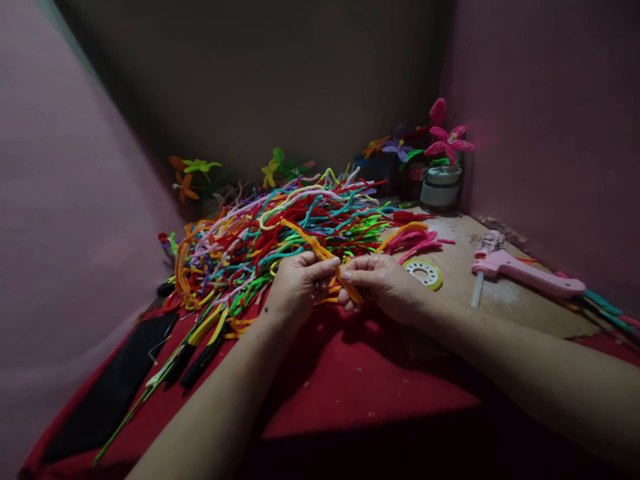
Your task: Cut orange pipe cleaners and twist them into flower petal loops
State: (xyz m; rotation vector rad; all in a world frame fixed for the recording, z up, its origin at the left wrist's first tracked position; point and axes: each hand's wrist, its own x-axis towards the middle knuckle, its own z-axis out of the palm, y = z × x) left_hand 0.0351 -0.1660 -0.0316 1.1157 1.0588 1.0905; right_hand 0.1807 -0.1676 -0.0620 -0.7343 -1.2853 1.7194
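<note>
My left hand (299,283) and my right hand (381,283) meet at the middle of the table, both closed in a pinch on one orange pipe cleaner (320,252). The pipe cleaner runs from upper left, between the fingertips, and down to the right. Just behind the hands lies a big heap of pipe cleaners (280,233) in many colours. Both hands hover over a red cloth (350,387).
A pink glue gun (525,272) lies at the right on the bare tabletop. A tape roll (424,272) sits next to my right hand. Finished pipe-cleaner flowers (447,141) stand at the back by a jar (440,185). Dark sticks (200,353) lie at the left.
</note>
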